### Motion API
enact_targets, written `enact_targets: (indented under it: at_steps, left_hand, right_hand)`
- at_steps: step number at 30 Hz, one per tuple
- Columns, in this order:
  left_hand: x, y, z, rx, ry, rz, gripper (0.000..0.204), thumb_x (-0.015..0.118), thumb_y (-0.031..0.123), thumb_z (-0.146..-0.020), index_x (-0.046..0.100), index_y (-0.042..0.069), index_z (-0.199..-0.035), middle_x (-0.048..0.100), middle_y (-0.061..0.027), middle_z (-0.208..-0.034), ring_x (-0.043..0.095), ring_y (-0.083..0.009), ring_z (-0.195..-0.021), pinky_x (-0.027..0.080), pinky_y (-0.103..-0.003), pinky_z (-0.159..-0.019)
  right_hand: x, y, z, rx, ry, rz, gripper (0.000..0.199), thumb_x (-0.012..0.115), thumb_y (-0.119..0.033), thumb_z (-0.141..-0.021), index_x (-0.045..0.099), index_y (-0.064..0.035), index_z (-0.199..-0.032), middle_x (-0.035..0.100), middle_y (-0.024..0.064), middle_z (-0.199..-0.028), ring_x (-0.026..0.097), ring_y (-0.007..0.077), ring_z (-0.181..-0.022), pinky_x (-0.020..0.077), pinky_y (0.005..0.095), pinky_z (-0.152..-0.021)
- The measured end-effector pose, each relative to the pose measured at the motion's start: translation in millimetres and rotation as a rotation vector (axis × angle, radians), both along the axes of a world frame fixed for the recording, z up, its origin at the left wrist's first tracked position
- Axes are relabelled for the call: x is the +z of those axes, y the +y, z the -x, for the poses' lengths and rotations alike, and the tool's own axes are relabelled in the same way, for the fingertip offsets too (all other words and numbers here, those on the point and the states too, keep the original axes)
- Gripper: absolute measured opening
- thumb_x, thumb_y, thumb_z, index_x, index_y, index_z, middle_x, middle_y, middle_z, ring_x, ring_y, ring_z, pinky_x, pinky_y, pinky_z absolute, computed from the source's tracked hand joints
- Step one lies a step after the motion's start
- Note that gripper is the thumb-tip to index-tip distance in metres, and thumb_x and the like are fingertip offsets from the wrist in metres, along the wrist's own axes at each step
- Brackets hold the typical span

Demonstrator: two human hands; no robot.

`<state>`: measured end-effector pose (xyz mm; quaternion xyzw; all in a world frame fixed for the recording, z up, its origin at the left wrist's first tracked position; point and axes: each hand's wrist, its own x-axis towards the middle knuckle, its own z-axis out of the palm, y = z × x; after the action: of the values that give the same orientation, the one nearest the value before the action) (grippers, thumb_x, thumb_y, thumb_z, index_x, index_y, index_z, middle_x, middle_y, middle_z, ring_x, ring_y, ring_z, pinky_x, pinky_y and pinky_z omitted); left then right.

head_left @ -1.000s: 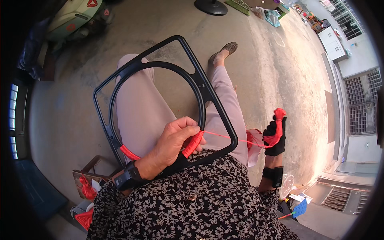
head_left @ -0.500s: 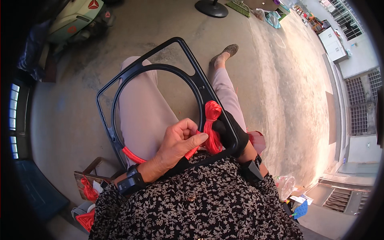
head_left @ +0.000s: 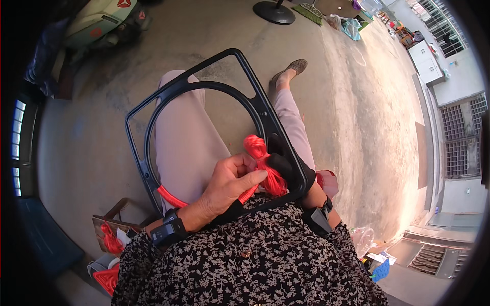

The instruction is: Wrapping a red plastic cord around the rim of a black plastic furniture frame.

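Note:
A black frame with a round ring inside lies across my lap. Glossy red cord is wrapped round the near part of the ring. My left hand is closed, thumb and fingers pinched on the red cord at the ring's near right. Beside its fingertips is a tied bundle of red cord, its looped top leaning left. My right hand, in a black covering, is closed around the bundle inside the frame's right side. Its fingers are partly hidden by the bundle and frame.
A wooden stool at my left bears another red cord bundle; a red basket is below it. Plastic bags and a blue perforated piece lie at my right. A scooter stands far left, a round black base ahead.
The red cord bundle has tipped left toward my left hand, and my right hand has shifted slightly left with it. My left hand stays pinched in about the same place.

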<state>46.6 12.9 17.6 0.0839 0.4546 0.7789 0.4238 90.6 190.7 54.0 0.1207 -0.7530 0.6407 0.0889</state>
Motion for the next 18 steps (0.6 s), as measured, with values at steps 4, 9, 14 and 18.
enact_targets:
  at_steps: [4, 9, 14, 18]
  left_hand:
    - [-2, -2, 2, -0.02, -0.1, 0.061, 0.023, 0.053, 0.016, -0.094, 0.058, -0.002, -0.107, 0.064, -0.0061, -0.094, 0.063, -0.0128, -0.082, 0.052, -0.025, -0.075]
    - [-10, -1, 0, 0.05, -0.203, 0.029, 0.026, 0.047, 0.017, -0.096, 0.06, -0.003, -0.107, 0.065, -0.0072, -0.097, 0.064, -0.0151, -0.087, 0.053, -0.03, -0.08]
    - [-6, 4, 2, 0.077, -0.24, 0.039, 0.029, 0.047, 0.022, -0.097, 0.064, -0.001, -0.1, 0.065, -0.0029, -0.087, 0.061, -0.0101, -0.077, 0.051, -0.025, -0.072]
    - [-4, 3, 4, 0.071, -0.333, -0.043, 0.032, 0.048, 0.025, -0.097, 0.06, -0.002, -0.108, 0.065, -0.0054, -0.088, 0.063, -0.0117, -0.08, 0.052, -0.027, -0.072]
  right_hand:
    - [-19, 1, -2, -0.035, -0.399, 0.399, 0.027, 0.056, -0.018, -0.093, 0.054, -0.0056, -0.117, 0.061, 0.0039, -0.095, 0.059, 0.012, -0.086, 0.0483, 0.0244, -0.073]
    - [-30, 3, -4, -0.031, -0.547, 0.538, 0.026, 0.055, -0.021, -0.094, 0.054, -0.0062, -0.115, 0.061, 0.0037, -0.092, 0.059, 0.0123, -0.082, 0.0482, 0.0241, -0.07]
    - [-26, 8, -1, -0.047, -0.499, 0.505, 0.025, 0.055, -0.022, -0.094, 0.055, -0.0064, -0.114, 0.061, 0.0034, -0.089, 0.059, 0.0123, -0.079, 0.0479, 0.0239, -0.068]
    - [-24, 7, 1, -0.091, -0.47, 0.513, 0.025, 0.055, -0.024, -0.094, 0.055, -0.0067, -0.113, 0.061, 0.0032, -0.087, 0.059, 0.0124, -0.077, 0.0477, 0.0237, -0.066]
